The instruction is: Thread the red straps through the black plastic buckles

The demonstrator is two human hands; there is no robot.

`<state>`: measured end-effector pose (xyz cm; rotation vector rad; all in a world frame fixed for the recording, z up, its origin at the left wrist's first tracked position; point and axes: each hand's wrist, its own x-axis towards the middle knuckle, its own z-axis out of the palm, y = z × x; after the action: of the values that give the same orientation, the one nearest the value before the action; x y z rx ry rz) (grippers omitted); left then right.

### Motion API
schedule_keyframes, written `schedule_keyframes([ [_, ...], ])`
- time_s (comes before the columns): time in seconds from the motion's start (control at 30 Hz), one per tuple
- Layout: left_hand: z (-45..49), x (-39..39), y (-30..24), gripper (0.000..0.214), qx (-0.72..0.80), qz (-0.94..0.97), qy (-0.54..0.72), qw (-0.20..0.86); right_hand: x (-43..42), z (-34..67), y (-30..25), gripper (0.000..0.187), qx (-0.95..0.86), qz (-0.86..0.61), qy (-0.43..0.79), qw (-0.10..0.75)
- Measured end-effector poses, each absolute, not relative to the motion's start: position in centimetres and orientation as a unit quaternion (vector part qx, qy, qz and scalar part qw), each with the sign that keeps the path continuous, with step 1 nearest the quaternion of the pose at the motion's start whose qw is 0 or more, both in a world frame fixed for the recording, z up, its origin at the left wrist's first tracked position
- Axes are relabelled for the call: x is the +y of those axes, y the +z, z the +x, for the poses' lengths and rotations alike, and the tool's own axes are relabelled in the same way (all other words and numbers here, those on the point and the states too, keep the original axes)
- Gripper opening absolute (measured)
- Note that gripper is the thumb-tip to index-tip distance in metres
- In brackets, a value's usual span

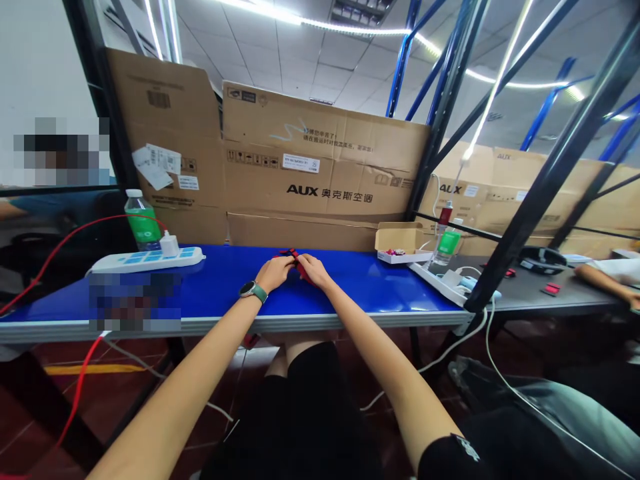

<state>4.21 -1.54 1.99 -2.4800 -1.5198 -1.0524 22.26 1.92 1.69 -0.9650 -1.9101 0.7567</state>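
Bright workroom under a tiled ceiling [320, 60] with strip lights, blue and black steel racking [410, 53] on all sides. Flattened AUX cardboard cartons [320, 160] propped upright along the far edge. Dark red floor [115, 393] below, crossed by loose white and red cables. Blue worktop [380, 287] across the middle, a grey table [550, 300] off to the right, and a co-worker's forearm [605, 283] at that table's far edge.

Toward the worktop's left, a white power strip [145, 261] with a plugged-in charger [169, 245], a green-labelled water bottle [141, 220] just behind. Toward the right, a small open carton [400, 239] with colourful bits inside.

Near the centre, left hand [273, 273], a watch [253, 291] on its wrist, and right hand [313, 270] closed and touching, fingers curled around a small red piece [295, 261], mostly hidden, its exact form impossible to tell. Best worked with the fingertips, wrists low, the piece kept close above the worktop.
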Motion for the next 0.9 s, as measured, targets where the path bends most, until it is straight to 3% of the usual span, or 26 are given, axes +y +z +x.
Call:
schedule_keyframes([
  [0.33,4.3,-1.5,1.9,0.029,-0.475,-0.813,-0.335,0.018,2.6,22.9,1.7,0.034,-0.672,-0.317,0.455,0.491],
  [0.6,4.2,-1.3,1.9,0.026,-0.484,-0.807,-0.339,0.015,2.8,23.2,1.6,0.043,-0.555,-0.341,0.481,0.586],
  [0.77,4.4,-1.6,1.9,0.025,-0.481,-0.814,-0.323,0.041,2.5,23.4,1.5,0.052,-0.538,-0.304,0.564,0.547],
  [0.9,4.6,-1.9,1.9,0.024,-0.475,-0.826,-0.301,0.044,2.3,23.3,1.5,0.045,-0.569,-0.319,0.574,0.494],
])
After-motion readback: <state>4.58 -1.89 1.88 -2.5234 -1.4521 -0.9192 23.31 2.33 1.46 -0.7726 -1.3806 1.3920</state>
